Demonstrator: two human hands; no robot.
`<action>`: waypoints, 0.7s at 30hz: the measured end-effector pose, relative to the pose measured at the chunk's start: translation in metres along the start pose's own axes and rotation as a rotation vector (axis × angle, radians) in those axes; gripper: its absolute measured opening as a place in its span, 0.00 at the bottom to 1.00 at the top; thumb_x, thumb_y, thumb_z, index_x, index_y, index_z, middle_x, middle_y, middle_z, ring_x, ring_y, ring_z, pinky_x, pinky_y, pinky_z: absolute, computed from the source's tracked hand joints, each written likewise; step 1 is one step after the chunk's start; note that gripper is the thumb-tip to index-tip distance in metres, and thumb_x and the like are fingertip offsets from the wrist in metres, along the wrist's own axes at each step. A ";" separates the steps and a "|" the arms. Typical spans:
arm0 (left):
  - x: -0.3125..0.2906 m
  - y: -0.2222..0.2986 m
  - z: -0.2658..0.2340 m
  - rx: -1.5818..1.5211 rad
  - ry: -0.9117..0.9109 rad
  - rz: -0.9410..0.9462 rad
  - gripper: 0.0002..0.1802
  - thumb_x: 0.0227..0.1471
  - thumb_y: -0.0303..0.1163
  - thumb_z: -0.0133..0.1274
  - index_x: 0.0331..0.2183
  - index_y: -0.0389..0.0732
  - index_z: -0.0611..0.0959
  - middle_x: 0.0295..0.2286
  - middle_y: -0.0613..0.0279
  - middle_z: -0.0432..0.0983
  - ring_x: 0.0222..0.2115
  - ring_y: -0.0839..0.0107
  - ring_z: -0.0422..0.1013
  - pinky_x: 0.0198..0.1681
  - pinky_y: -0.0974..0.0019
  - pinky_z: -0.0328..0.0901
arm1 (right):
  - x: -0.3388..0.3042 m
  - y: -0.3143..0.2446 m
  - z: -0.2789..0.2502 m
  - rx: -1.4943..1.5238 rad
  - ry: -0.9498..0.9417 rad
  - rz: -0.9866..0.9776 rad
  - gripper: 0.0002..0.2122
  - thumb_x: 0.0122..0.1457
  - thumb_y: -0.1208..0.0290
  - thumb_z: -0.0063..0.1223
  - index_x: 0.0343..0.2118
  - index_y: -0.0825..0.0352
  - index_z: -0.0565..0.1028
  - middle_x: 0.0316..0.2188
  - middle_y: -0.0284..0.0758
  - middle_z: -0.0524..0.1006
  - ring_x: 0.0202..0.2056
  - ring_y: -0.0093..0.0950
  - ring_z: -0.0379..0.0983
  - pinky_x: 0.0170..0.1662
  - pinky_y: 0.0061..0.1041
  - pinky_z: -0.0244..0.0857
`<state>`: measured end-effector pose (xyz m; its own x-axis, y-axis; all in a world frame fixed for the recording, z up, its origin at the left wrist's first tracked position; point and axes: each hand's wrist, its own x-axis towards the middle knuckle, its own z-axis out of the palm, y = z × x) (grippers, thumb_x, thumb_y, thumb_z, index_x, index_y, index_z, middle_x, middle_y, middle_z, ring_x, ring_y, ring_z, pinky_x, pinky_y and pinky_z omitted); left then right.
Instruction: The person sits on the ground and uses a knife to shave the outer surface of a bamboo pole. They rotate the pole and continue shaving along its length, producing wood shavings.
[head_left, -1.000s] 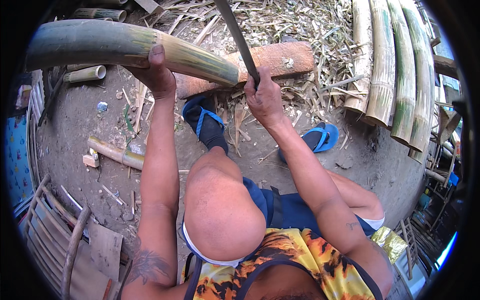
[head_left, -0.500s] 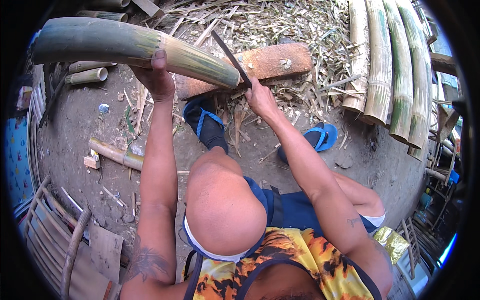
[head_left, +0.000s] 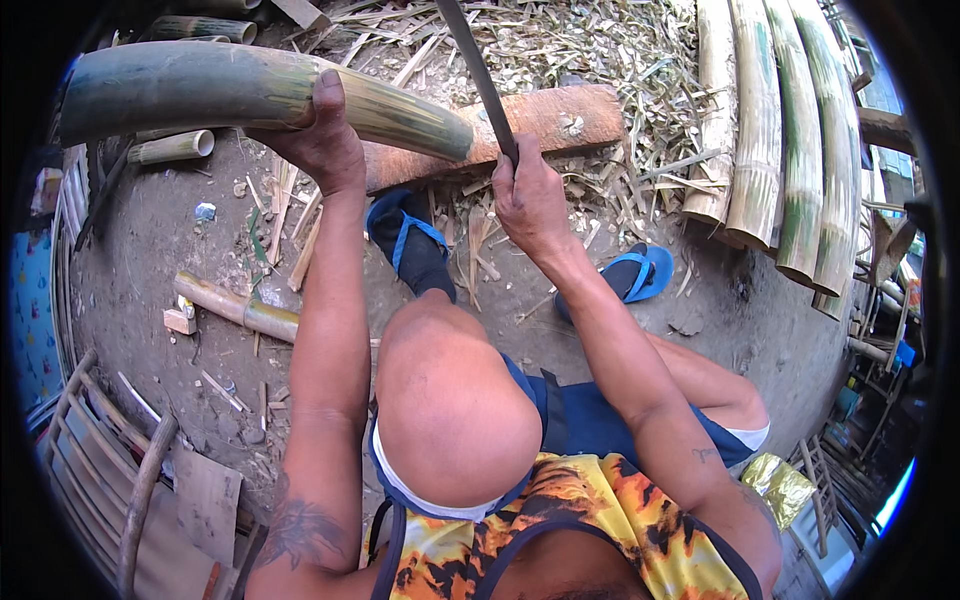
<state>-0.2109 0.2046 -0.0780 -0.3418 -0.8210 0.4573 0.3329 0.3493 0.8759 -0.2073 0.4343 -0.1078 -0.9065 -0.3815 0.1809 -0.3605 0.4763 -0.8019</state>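
Note:
My left hand (head_left: pixel 320 140) grips a thick green bamboo pole (head_left: pixel 200 85) from above, holding it slanted with its cut end over a reddish wooden log (head_left: pixel 565 120) on the ground. My right hand (head_left: pixel 528 195) is closed around the handle of a long dark machete (head_left: pixel 475 65). The blade points up and away, lifted clear of the pole's end. My knee fills the lower middle of the view. My foot in a blue sandal (head_left: pixel 410 235) rests just below the log, between my two arms.
Several split bamboo slats (head_left: pixel 770 140) lie side by side at the upper right. Bamboo chips and strips (head_left: pixel 580 40) litter the dirt behind the log. A second blue sandal (head_left: pixel 640 275), a short bamboo piece (head_left: pixel 235 308) and a wooden frame (head_left: pixel 90 450) lie nearby.
Half a second ago the blade was down against the bamboo pole's end; now my right hand has lifted it up again. My left hand keeps its grip on the pole.

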 end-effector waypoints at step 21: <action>0.004 -0.002 -0.007 0.063 -0.024 -0.028 0.59 0.38 0.46 0.65 0.61 0.32 0.49 0.52 0.46 0.55 0.53 0.57 0.57 0.61 0.54 0.51 | 0.021 0.030 0.027 -0.362 -0.373 0.390 0.10 0.62 0.71 0.47 0.44 0.67 0.64 0.24 0.59 0.76 0.30 0.59 0.74 0.35 0.56 0.64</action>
<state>-0.2063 0.1978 -0.0789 -0.3713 -0.8199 0.4357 0.2672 0.3550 0.8959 -0.2306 0.4192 -0.1434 -0.8719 -0.3450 -0.3475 -0.1303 0.8476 -0.5144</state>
